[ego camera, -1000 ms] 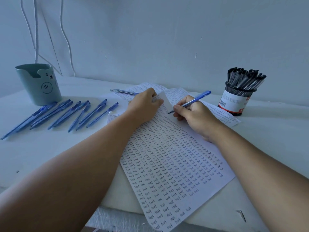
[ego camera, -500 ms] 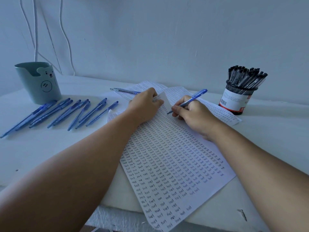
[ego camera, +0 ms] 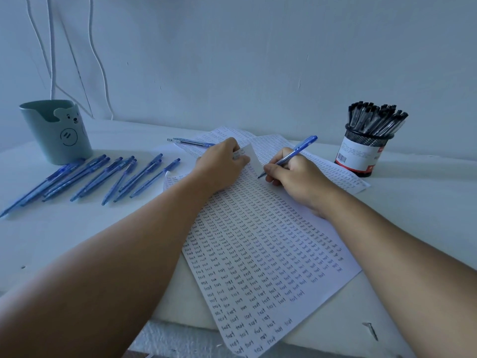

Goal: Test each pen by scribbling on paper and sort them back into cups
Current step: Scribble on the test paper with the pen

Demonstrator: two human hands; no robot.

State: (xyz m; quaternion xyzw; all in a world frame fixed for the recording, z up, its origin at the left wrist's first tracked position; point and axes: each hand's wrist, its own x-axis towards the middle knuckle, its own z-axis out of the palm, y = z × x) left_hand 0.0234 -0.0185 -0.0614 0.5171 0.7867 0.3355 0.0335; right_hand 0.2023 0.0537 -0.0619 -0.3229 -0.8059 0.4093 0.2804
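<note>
Gripping a blue translucent click pen [ego camera: 289, 157] in a writing hold, the right hand [ego camera: 296, 182] is seen in the head view with thumb and fingers curled round the barrel. The pen is tilted, its clicker end raised toward the far right and its tip set against the top white sheet of paper [ego camera: 258, 249], which is covered in rows of the handwritten word "test". The left hand [ego camera: 219, 166] is laid on the same sheet just beside the pen tip, and the sheet's curled-up far corner [ego camera: 249, 157] is pinched between its fingers. More written sheets [ego camera: 335, 171] are spread beneath, reaching toward the far right.

On the white table [ego camera: 77, 241], at the left, a row of about 10 loose blue pens [ego camera: 103, 177] is laid out side by side, all slanted alike. Behind them a mint-green plastic cup with a bear face [ego camera: 56, 130] is stood upright; nothing is seen rising above its rim. 1 further blue pen [ego camera: 191, 142] is placed apart at the far edge of the papers, just beyond the left hand. At the far right, a black mesh cup with a white and red label [ego camera: 361, 156] is packed with black-capped pens [ego camera: 374, 120].
</note>
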